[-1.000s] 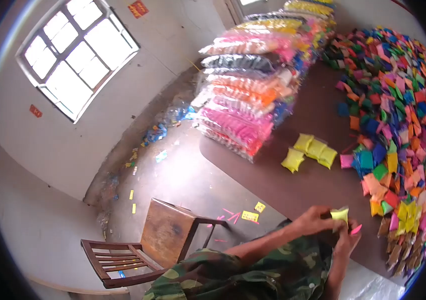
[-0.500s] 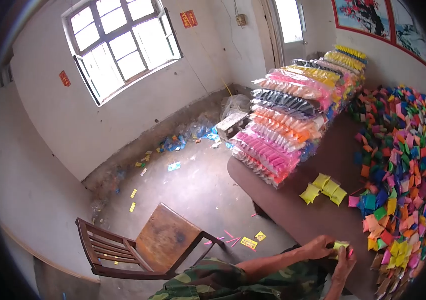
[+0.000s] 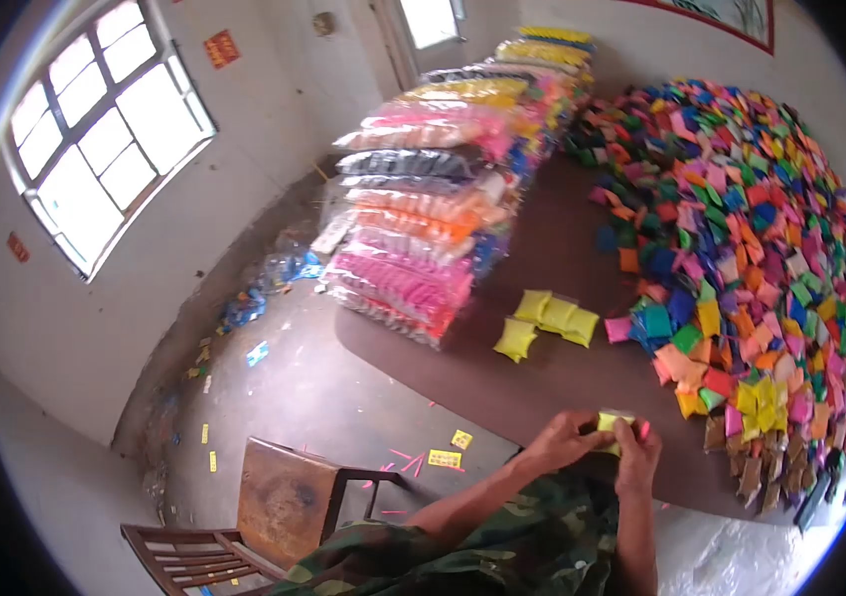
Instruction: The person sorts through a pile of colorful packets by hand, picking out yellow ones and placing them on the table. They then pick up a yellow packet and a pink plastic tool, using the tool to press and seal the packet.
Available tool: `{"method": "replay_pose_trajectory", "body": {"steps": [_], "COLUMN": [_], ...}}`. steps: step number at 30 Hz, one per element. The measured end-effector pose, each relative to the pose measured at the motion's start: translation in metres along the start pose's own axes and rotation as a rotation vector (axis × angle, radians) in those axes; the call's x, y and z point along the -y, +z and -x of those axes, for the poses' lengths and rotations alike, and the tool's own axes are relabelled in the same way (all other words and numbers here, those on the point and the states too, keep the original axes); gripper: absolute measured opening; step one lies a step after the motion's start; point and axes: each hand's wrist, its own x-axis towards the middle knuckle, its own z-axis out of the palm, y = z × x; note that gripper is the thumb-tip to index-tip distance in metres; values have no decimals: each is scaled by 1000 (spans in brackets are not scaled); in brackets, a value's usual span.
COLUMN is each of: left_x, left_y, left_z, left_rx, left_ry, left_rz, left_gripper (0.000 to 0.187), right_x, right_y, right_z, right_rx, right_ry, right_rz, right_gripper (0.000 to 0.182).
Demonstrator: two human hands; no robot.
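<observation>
Both hands meet over the near edge of the brown table (image 3: pixel 443 397), around a small yellow packet (image 3: pixel 612 421). My left hand (image 3: pixel 564 440) pinches the packet's left side. From the right, my right hand (image 3: pixel 638 452) grips it with the thumb on top. A pink bit (image 3: pixel 644 429) shows by the right fingers; what it is I cannot make out. Beyond the hands, several similar yellow packets (image 3: pixel 557 316) lie flat on the table in a small group.
To the right spreads a large heap of multicoloured packets (image 3: pixel 731 258). Clear bags of coloured packets (image 3: pixel 413 219) are stacked at the table's left side. A wooden chair (image 3: pixel 284 492) stands at left. Pink sticks and yellow cards (image 3: pixel 445 459) litter the floor.
The view has swung right, so the table, bags and heap sit further left in it. Both hands still hold the yellow packet.
</observation>
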Motion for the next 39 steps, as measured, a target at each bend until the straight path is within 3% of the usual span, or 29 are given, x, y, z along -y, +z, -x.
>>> {"method": "replay_pose_trajectory", "body": {"steps": [3,6,8,10,13,15,20,22,29,39], "left_x": [6,-9,-2,-12,-14,-5,-3,-6,-13,3], "left_y": [-10,-10,-20,-16,-10,-13,-13,-15,-5,-18], "left_z": [-3,6,4,6,4,2,-2,0,3,-1], "left_rx": [-42,-40,36,57,-27,-35,-124,-163,-59,-54], "left_ry": [140,-2,11,52,-98,-85,-13,-32,-75,-49], "left_rz": [-93,53,-199,-35,260,171,-31,-114,82,-29], "left_gripper": [25,25,27,20,20,17,19,20,27,26], "right_x": [3,10,8,12,0,3,0,-2,-1,4], "right_y": [5,9,8,5,1,3,7,4,12,11], "right_z": [0,-1,-1,-2,-2,0,-1,-1,-1,-5], "right_rx": [67,96,42,56,39,55,53,53,-103,58], "right_ry": [27,81,160,141,120,101,17,47,-14,8], "right_rz": [54,94,74,136,-13,-108,129,70,132,142], "right_gripper": [16,18,18,17,14,13,18,18,21,27]}}
